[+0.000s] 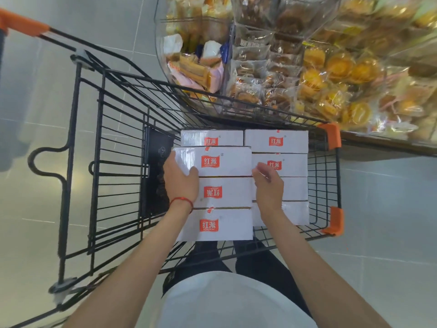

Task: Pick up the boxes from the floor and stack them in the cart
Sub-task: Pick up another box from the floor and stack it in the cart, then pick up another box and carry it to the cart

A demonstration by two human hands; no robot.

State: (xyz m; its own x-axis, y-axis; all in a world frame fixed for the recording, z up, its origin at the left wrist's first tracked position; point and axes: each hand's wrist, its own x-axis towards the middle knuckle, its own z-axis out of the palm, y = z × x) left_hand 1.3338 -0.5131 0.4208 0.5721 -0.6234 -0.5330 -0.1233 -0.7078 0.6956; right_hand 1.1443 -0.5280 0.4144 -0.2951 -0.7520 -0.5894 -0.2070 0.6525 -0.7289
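A black wire cart (104, 114) holds several white boxes with red logos in two columns. In the left column my left hand (181, 179) grips the left edge of a box (227, 162), thumb on top and fingers round its side. That box lies level with two more boxes (236, 192) nearer me, and overlaps a far box (212, 138). My right hand (268, 185) is at the held box's right edge. Its thumb is by the corner and its fingers are loosely curled over the right column of boxes (276, 141), holding nothing.
A display stand with clear bins of wrapped pastries and cakes (331, 74) stands right behind the cart's far side. The cart's orange handle (21, 22) is at the upper left. Grey tiled floor (390, 221) surrounds the cart. My legs are against its near side.
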